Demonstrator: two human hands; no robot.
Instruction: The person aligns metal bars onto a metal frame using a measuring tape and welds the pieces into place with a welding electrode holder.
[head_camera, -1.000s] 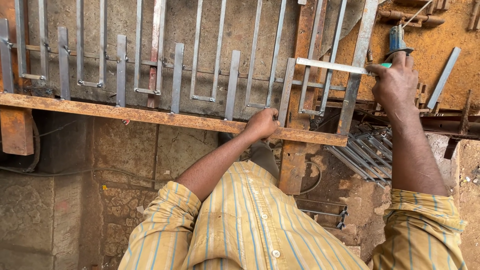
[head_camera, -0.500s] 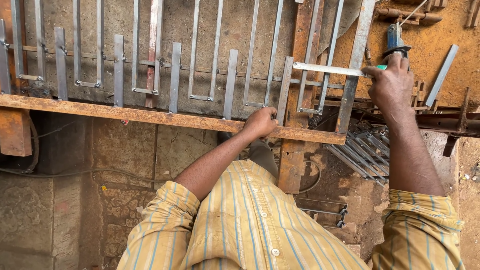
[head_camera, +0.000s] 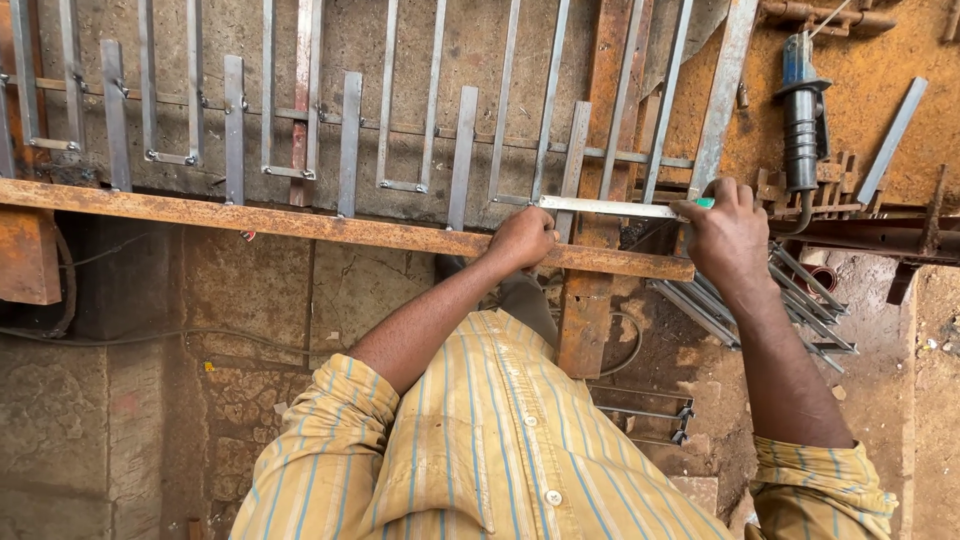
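Ironwork fills the upper view: a grille of flat steel bars lies spread on the concrete floor, its uprights running away from me, with a long rusty angle iron laid crosswise over their near ends. Beyond it to the right I see an orange-rusted plate carrying a blue-handled tool, and a loose bundle of bars beside my right forearm. The piece in hand is a short flat steel strip; its long axis runs left to right, parallel to the angle iron and just above it, bridging my two hands. My left hand holds its left end, fingers curled and pressed together against the angle iron. My right hand is closed over the right end, fingers wrapped around it, where a small green tip shows. Each hand has its own end; neither is nearer.
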